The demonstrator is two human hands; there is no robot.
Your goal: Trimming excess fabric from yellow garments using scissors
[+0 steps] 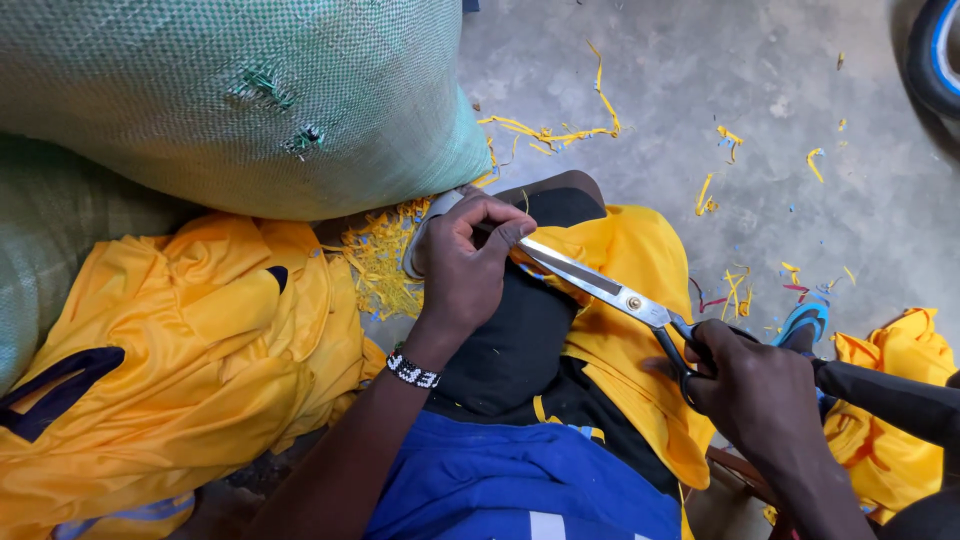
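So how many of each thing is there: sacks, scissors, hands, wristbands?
Woven green sacks: 2, the second lying below the first
Scissors: 1
Hands: 2, left hand and right hand
Beaded wristband: 1
Total: 6

Bare forearms, no sleeves. Left wrist: black-and-white beaded bracelet [413, 371]. Blue garment [500, 485] with pale stripe, black trousers [515, 335].
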